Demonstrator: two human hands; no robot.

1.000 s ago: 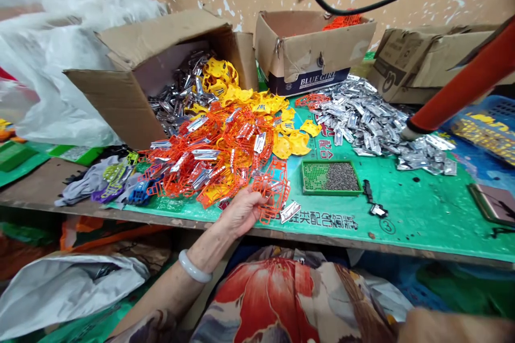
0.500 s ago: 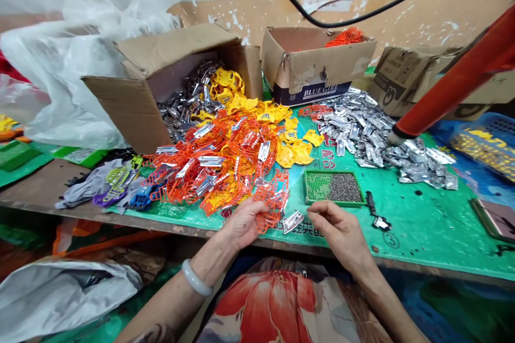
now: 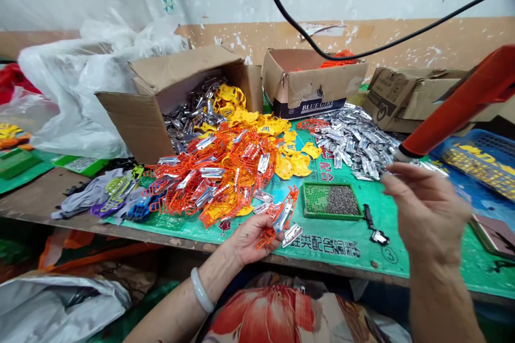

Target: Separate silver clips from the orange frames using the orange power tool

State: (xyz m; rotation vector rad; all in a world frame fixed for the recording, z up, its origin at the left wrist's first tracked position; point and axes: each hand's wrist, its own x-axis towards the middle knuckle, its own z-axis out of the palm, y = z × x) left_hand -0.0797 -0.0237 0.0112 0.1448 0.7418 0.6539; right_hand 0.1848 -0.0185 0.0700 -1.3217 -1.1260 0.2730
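My left hand (image 3: pixel 255 238) is closed on an orange plastic frame (image 3: pixel 288 204) with a silver metal plate (image 3: pixel 284 217) lying against it. Another silver plate (image 3: pixel 292 235) is beside its fingertips, at the table's front edge. My right hand (image 3: pixel 428 211) is raised over the right side, somewhat blurred, its fingers drawn together. Their tips are just below the lower end of a hanging red power screwdriver (image 3: pixel 454 104); whatever they pinch is too small to make out. Between my hands sits a green tray (image 3: pixel 316 201) of small dark screws (image 3: pixel 341 201).
Orange and yellow parts (image 3: pixel 233 166) heap up before an open carton (image 3: pixel 132 123). Silver plates (image 3: pixel 358 139) pile near the back right. A second carton (image 3: pixel 311 86), a blue basket (image 3: pixel 483 166) and a black clip-like part (image 3: pixel 374 225) are also there. A black cable (image 3: pixel 289 19) hangs across.
My right hand has risen to the right, from beside the screw tray to the screwdriver's tip. The left hand's orange frame has been tilted, and a silver plate now shows on it.
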